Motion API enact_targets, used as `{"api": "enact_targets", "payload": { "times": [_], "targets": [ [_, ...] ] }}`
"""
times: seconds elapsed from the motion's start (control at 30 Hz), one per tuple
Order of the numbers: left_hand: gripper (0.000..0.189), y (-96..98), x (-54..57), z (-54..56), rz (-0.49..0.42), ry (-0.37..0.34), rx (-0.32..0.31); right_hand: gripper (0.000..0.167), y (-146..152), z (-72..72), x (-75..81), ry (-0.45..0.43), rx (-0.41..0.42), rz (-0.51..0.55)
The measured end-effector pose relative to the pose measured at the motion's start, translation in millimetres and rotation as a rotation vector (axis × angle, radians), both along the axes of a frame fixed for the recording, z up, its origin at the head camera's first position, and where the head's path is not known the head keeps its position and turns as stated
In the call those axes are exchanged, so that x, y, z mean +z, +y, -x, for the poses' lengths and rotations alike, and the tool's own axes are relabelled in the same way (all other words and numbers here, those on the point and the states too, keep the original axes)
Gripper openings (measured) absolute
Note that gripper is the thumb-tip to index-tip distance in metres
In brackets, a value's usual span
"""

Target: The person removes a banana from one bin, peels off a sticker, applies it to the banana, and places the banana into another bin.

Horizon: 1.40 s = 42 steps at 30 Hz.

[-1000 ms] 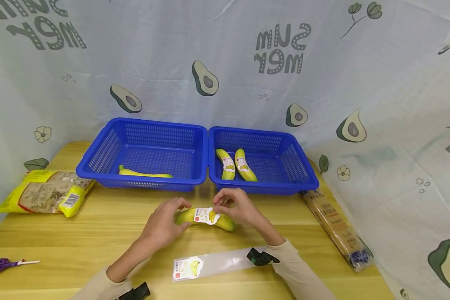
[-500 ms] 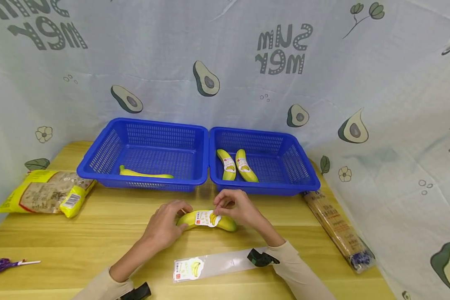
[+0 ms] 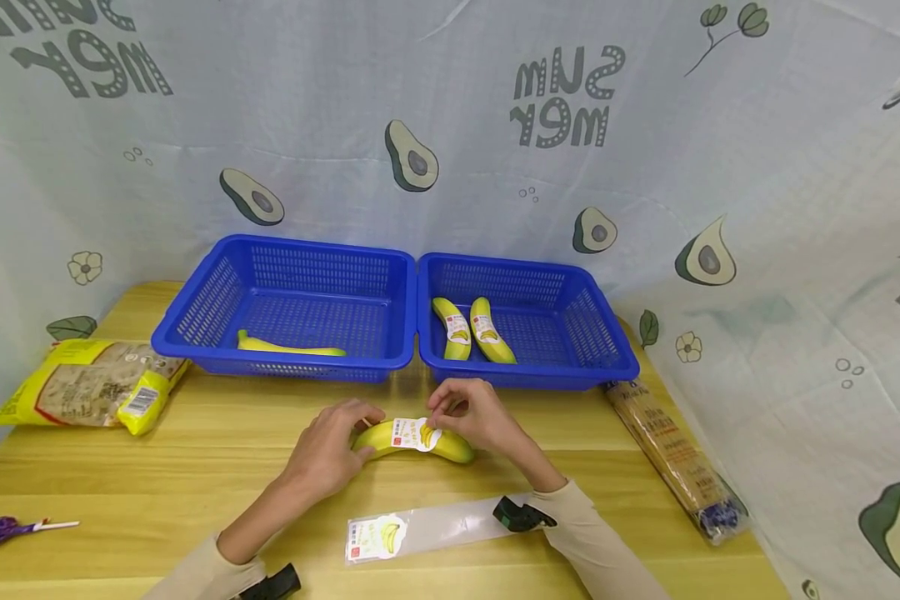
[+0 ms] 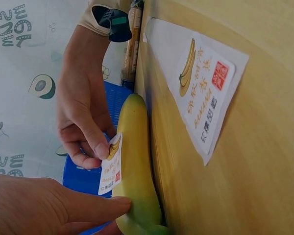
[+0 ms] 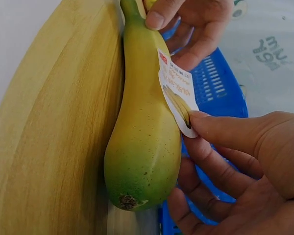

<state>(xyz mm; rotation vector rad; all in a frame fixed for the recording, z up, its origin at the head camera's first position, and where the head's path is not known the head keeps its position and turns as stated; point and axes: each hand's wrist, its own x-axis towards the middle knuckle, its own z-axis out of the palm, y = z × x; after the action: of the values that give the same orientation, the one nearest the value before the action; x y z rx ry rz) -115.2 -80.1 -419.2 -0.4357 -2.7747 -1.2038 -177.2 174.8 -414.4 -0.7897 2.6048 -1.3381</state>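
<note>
A yellow banana (image 3: 453,449) with green ends lies crosswise on the table in the head view. My left hand (image 3: 330,450) grips its left, stem end between thumb and fingers. My right hand (image 3: 482,417) pinches the right end of a white banana sticker (image 5: 175,95) between thumb and forefinger. In the right wrist view, the sticker's pinched end stands out from the peel while its other end meets the banana's upper side. Nearer me lies a clear backing strip (image 3: 457,527) with another sticker (image 3: 377,537) at its left end, partly under my right wrist.
Two blue baskets stand side by side behind: the left basket (image 3: 322,364) holds a banana (image 3: 292,347), the right basket (image 3: 570,375) two stickered bananas (image 3: 487,332). A yellow food bag (image 3: 90,387) and lollipop (image 3: 3,531) lie left, a long noodle packet (image 3: 675,454) right.
Hands, banana and sticker stay nearly in place. The banana shows a very slight turn, and the head view shifts a little.
</note>
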Motion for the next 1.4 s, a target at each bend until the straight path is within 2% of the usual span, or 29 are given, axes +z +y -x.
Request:
{"api": "enact_targets", "payload": {
  "times": [0.47,0.57,0.67,0.77,0.9,1.17,1.4],
  "targets": [
    [0.038,-0.8,-0.4,0.7,0.042,0.031,-0.024,0.019,-3.8,-1.7,-3.1,0.03,-0.01,0.015],
    [0.038,-1.1,-0.7,0.2,0.045,0.029,-0.024,0.02,-4.6,-2.8,-3.4,0.06,-0.009,0.005],
    [0.039,-1.3,-1.6,0.3,0.041,0.03,-0.025,0.019,-5.1,-3.4,-4.2,0.128,0.048,-0.013],
    [0.039,-0.8,-2.6,0.6,0.042,0.03,-0.022,0.016,-5.5,-3.5,-5.3,0.197,0.165,-0.041],
    [0.039,-0.4,-2.8,1.7,0.045,0.033,-0.026,0.02,-6.5,-4.2,-4.3,0.212,0.284,-0.076],
    [0.038,0.6,-3.8,3.1,0.044,0.023,-0.026,0.034,-6.6,-4.3,-6.0,0.122,0.343,-0.162],
    [0.037,-0.2,-3.9,3.1,0.035,0.016,-0.028,0.042,-3.3,-2.0,-4.5,0.107,0.377,-0.196]
  ]
}}
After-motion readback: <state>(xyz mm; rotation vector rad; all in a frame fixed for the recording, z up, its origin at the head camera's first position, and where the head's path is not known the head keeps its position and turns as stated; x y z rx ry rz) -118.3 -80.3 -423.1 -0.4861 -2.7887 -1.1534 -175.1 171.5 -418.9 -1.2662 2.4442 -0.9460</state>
